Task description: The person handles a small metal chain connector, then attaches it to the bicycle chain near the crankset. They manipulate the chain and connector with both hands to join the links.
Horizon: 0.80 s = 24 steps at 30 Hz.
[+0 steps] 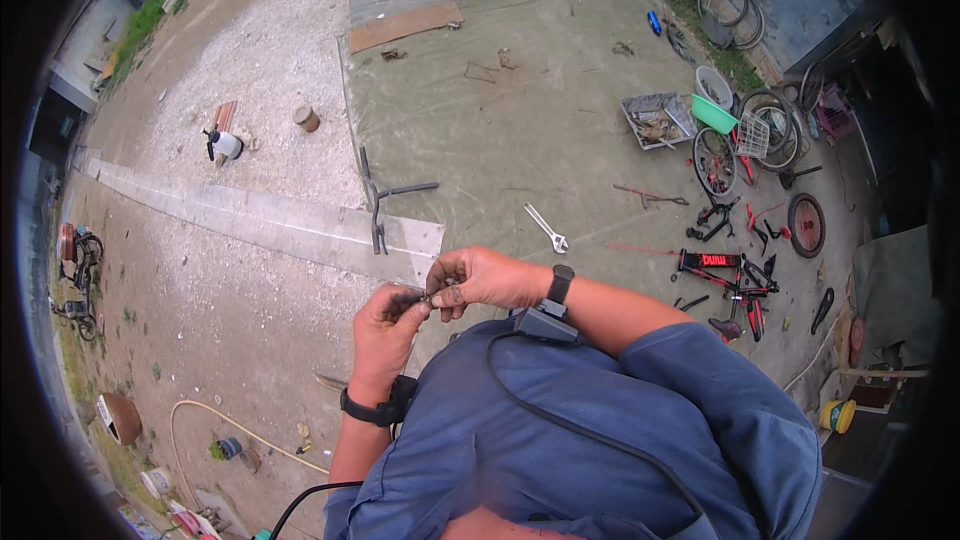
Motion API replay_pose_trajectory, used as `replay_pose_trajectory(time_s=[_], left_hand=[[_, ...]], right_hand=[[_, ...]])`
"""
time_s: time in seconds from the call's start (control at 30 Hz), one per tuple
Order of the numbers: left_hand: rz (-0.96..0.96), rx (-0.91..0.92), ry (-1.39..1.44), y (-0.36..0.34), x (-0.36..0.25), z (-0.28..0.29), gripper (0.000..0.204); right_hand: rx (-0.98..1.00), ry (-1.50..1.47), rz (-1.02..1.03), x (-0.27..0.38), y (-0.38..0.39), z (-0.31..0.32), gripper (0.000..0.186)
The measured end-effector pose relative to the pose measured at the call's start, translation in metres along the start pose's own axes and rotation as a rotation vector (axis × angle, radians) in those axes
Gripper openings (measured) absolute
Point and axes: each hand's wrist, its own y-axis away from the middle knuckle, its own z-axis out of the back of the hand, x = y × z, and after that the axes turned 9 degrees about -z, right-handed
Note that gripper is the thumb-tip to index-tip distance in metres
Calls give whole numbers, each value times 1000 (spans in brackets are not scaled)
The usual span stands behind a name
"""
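Note:
In front of my chest, my left hand (386, 332) and my right hand (476, 278) meet at the fingertips. Between them they pinch a small dark metal part (427, 298), mostly covered by the fingers and too small to name. Dark smudges mark the fingers of both hands. Beyond my right hand a silver adjustable wrench (546, 228) lies on the green ground sheet (500, 140). Farther left, a black bicycle handlebar with its stem (378, 202) rests across the sheet's edge.
At right lie a red and black bicycle frame (722, 275), a small wheel (806, 225) and several loose parts. A tray of parts (657, 122) and a green basin (713, 114) stand farther off. A spray bottle (228, 145) sits on gravel at left, and a hose (180, 440) curves nearer.

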Motion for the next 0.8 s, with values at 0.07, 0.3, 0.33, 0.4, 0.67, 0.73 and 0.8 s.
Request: replay_pose_trajectory(time_s=[0.07,0.3,0.33,0.4,0.67,0.73,0.8], left_hand=[[-25,4,-11,1,1,0,11],[-22,-20,-39,1,6,0,10],[-30,-24,-53,1,7,0,10],[-49,-32,-67,1,9,-1,10],[-79,-66,-68,3,13,-3,11],[-63,-77,-20,4,13,-3,12],[-46,-77,5,5,13,-3,12]], right_hand=[[1,-35,-3,-3,0,0,27],[-39,-134,-13,-12,-4,0,25],[-47,-139,-12,-13,-4,-1,25],[-62,-144,-14,-13,-5,-2,25],[-98,-117,-32,-8,-1,-5,19],[-97,-127,-34,-8,-1,-6,22],[-104,-130,-37,-9,-1,-6,24]])
